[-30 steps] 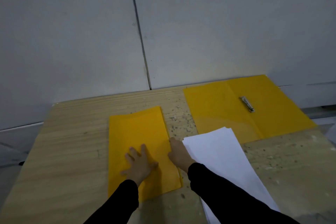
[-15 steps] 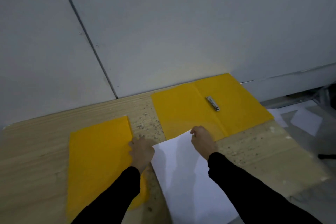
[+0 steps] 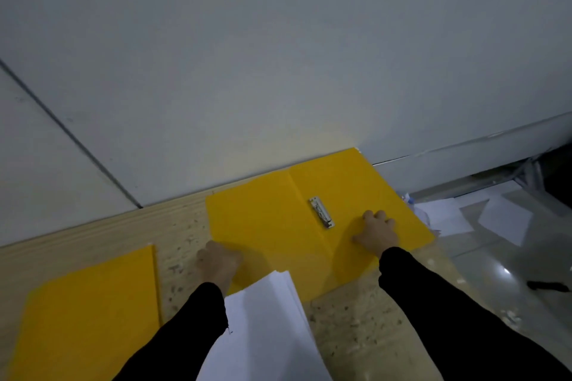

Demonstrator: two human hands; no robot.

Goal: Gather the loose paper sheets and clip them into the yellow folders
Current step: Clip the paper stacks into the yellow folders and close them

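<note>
An open yellow folder [image 3: 272, 226] lies flat at the back of the wooden table [image 3: 365, 318], with a metal clip [image 3: 322, 212] beside its centre fold. My left hand [image 3: 218, 263] is at the near left edge of that folder, its fingers curled over the edge and seemingly gripping it. My right hand [image 3: 376, 230] rests on the right flap, just right of the clip, fingers spread. A stack of white paper sheets [image 3: 266, 318] lies between my forearms, overlapping the folder's near edge. A closed yellow folder [image 3: 86, 312] lies at the lower left.
A grey wall [image 3: 278, 71] rises directly behind the table. The table's right edge drops to a shiny floor, where loose white sheets [image 3: 504, 219] lie scattered beside a dark object [image 3: 548, 286].
The view swung right. My left hand left the closed folder and went to the open folder's left edge. My right hand left the paper stack and went onto the folder's right flap.
</note>
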